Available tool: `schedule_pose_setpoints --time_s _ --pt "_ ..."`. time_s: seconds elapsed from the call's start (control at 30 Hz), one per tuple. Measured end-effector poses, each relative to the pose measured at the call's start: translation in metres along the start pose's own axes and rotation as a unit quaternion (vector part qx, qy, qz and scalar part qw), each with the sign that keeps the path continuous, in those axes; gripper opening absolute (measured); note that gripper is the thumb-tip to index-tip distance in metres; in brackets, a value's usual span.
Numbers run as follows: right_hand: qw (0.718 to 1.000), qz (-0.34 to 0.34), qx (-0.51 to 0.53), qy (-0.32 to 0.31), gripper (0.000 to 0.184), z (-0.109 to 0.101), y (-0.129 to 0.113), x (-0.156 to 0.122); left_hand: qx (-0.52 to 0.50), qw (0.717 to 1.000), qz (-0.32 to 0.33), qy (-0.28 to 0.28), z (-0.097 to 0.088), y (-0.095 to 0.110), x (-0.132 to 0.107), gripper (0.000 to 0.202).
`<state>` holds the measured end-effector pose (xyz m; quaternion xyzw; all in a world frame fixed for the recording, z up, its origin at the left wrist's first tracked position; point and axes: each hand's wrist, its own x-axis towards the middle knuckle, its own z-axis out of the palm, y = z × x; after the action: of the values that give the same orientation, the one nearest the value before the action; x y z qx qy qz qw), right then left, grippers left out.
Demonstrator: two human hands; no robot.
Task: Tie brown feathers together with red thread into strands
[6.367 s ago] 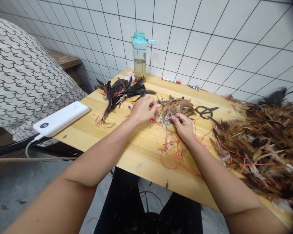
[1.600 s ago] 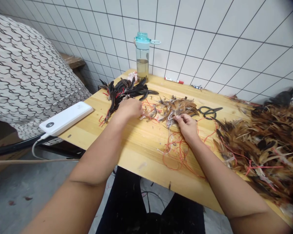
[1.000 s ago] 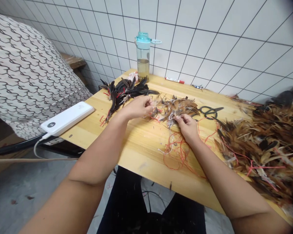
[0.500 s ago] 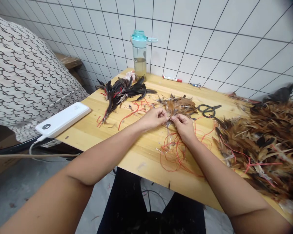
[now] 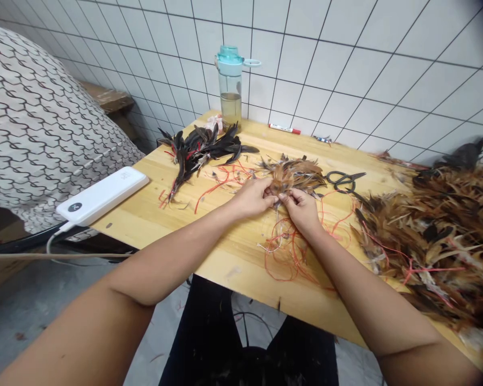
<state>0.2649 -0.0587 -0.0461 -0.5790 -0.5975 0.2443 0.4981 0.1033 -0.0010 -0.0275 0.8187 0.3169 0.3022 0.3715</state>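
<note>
One white power bank (image 5: 103, 195) sits at the left edge of the table (image 5: 241, 257), then a cluster of dark feathers (image 5: 203, 147), a bottle (image 5: 230, 102) standing behind. Next I see the left hand (image 5: 257, 197), thumb and fingers closed together on the near end of a small brown feather bunch (image 5: 293, 172) at mid-table. The right hand (image 5: 304, 209) pinches that end too, red string (image 5: 288, 242) tangled nearby. Black scissors (image 5: 349, 178) lie beyond, beside a big feather heap (image 5: 438, 230).
</note>
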Motion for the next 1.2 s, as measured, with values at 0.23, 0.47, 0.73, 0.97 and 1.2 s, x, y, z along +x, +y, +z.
schedule_pose_setpoints --time_s 0.23,0.47,0.73,0.97,1.2 --pt "0.999 -0.018 -0.033 0.000 0.019 -0.001 0.001 0.001 -0.111 0.992 -0.057 -0.006 -0.002 0.001 0.004 0.010" --pt "0.999 -0.018 -0.025 -0.028 0.022 -0.001 -0.004 0.001 -0.228 0.970 -0.088 -0.015 -0.003 0.003 0.005 0.007" --pt "0.999 -0.010 0.022 -0.049 0.029 0.001 -0.001 0.001 -0.276 0.959 -0.068 -0.019 -0.002 0.000 0.008 0.007" --pt "0.994 0.004 0.076 -0.076 0.033 0.002 0.004 0.003 -0.338 0.937 -0.072 -0.047 -0.002 0.003 0.004 0.012" --pt "0.987 0.016 0.097 -0.123 0.036 0.001 0.006 0.002 -0.351 0.930 -0.073 -0.085 -0.004 0.002 0.003 0.018"
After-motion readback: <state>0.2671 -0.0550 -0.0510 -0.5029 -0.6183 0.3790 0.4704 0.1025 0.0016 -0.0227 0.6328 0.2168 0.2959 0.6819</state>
